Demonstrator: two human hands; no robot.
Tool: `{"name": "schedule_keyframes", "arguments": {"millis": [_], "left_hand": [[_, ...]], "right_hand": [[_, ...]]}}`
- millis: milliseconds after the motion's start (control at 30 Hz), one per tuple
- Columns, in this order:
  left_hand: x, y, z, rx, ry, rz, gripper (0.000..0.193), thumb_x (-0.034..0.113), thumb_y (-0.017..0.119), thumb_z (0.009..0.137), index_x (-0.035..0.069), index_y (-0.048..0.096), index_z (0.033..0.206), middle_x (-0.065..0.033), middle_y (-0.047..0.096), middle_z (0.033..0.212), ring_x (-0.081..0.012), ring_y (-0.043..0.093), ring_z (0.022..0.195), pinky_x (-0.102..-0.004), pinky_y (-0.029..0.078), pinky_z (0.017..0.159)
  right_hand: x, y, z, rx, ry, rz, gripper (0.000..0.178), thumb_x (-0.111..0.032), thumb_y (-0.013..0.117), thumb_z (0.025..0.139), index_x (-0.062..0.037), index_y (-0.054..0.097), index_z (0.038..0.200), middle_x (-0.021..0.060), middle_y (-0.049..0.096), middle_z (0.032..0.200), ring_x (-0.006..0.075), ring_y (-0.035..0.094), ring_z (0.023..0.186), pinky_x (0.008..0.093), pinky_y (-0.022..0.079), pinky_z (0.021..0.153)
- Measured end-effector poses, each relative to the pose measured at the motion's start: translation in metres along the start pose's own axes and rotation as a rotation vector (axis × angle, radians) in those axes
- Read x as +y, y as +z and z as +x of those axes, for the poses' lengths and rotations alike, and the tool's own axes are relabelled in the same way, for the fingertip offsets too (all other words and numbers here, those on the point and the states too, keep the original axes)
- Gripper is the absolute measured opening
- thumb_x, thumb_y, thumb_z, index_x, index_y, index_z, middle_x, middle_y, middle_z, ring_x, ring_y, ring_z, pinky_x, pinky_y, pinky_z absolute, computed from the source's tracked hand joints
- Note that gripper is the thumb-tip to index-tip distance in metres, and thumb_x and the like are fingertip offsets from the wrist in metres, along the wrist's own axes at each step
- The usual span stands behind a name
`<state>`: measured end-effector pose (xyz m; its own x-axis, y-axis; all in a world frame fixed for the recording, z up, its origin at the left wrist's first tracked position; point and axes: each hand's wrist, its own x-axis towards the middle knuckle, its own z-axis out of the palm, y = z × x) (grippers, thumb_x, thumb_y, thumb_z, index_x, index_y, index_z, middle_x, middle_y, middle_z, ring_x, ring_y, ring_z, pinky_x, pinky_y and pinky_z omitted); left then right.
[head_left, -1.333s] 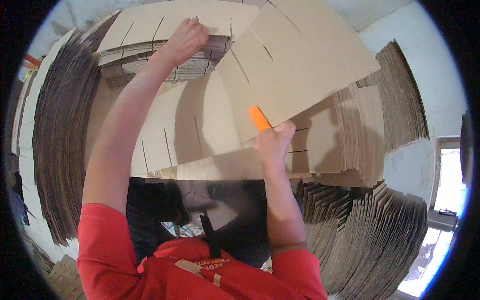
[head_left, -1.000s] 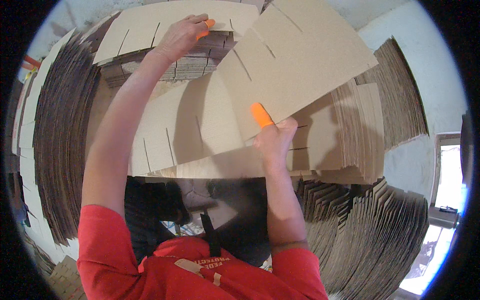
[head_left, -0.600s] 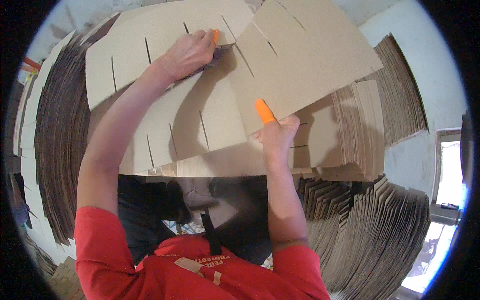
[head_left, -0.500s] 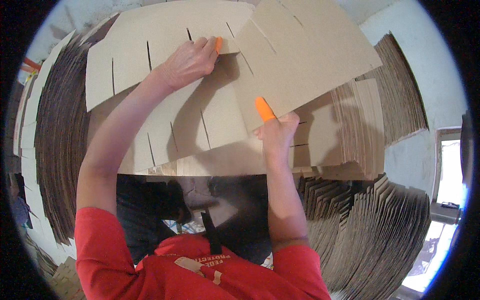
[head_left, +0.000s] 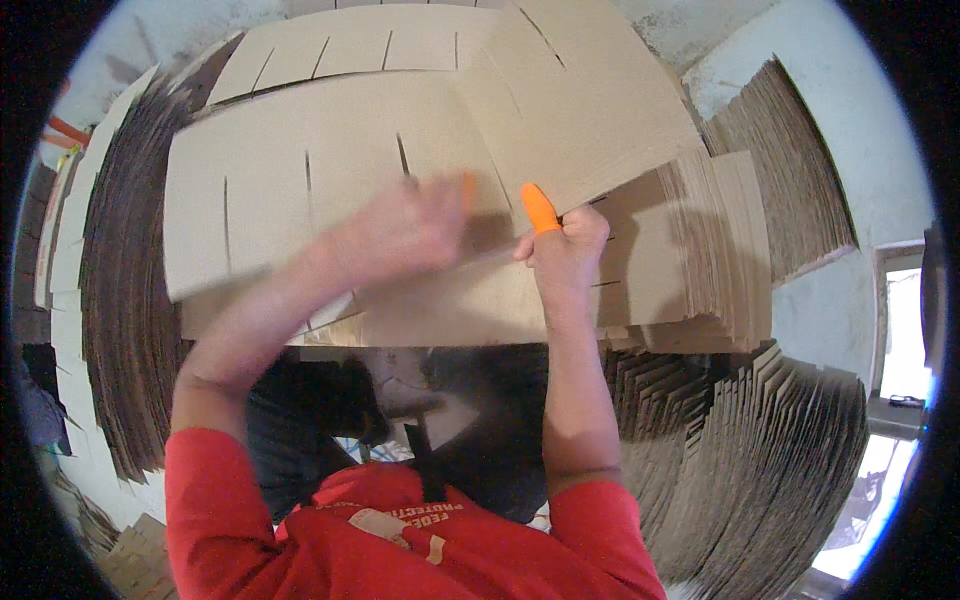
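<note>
A slotted cardboard sheet (head_left: 265,190) lies slantwise over the worktop pile. My left hand (head_left: 410,230), smeared by motion, is closed at its near right edge, an orange finger cover showing at a fingertip. My right hand (head_left: 568,250) is closed on the near edge of another cardboard sheet (head_left: 590,110), which slopes away at the right. Its thumb, in an orange cover (head_left: 540,207), lies on top, while the other fingers curl at the edge and are partly hidden. The two sheets meet or overlap just ahead of my hands.
More slotted cardboard (head_left: 345,40) lies behind. Tall cardboard stacks stand at the left (head_left: 130,280) and far right (head_left: 785,180). A fanned row of cardboard (head_left: 760,450) fills the lower right. Upright sheets (head_left: 735,250) lean at the worktop's right end.
My left hand has come nearer to me, and a slotted sheet has moved toward me with it. The right-hand sheet has shifted left; my right hand has barely moved.
</note>
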<state>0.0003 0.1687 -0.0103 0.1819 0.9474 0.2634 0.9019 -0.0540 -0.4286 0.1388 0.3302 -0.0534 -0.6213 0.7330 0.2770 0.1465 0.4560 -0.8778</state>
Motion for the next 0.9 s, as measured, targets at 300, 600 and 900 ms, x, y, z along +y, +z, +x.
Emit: {"name": "schedule_keyframes", "arguments": {"millis": [300, 600, 900], "left_hand": [[-0.042, 0.028, 0.002, 0.496, -0.546, -0.308, 0.061, 0.043, 0.074, 0.076, 0.0, 0.059, 0.115, -0.0153, 0.065, 0.1, -0.0295, 0.059, 0.094, -0.0406, 0.052, 0.075], [-0.165, 0.135, 0.024, -0.049, -0.459, -0.108, 0.026, 0.011, 0.065, 0.078, 0.004, 0.06, 0.103, -0.0126, 0.065, 0.102, -0.0336, 0.058, 0.103, -0.0463, 0.047, 0.093], [-0.152, 0.12, 0.028, 0.124, -0.548, -0.169, 0.02, 0.011, 0.065, 0.078, 0.006, 0.061, 0.097, -0.011, 0.064, 0.099, -0.032, 0.059, 0.099, -0.042, 0.052, 0.085]], "right_hand": [[-0.02, 0.007, -0.01, 0.0, 0.195, 0.06, 0.023, 0.016, 0.045, 0.074, 0.005, 0.063, 0.082, 0.0048, 0.051, 0.049, 0.0122, 0.051, 0.037, 0.026, 0.036, 0.034], [-0.006, 0.014, -0.011, -0.039, 0.192, 0.077, 0.021, 0.014, 0.045, 0.075, 0.0051, 0.062, 0.084, 0.0051, 0.053, 0.051, 0.0114, 0.05, 0.036, 0.0254, 0.034, 0.032], [-0.011, 0.014, -0.012, -0.007, 0.241, 0.161, 0.021, 0.018, 0.043, 0.069, 0.0028, 0.056, 0.07, 0.0047, 0.049, 0.046, 0.0119, 0.05, 0.035, 0.0261, 0.032, 0.03]]}}
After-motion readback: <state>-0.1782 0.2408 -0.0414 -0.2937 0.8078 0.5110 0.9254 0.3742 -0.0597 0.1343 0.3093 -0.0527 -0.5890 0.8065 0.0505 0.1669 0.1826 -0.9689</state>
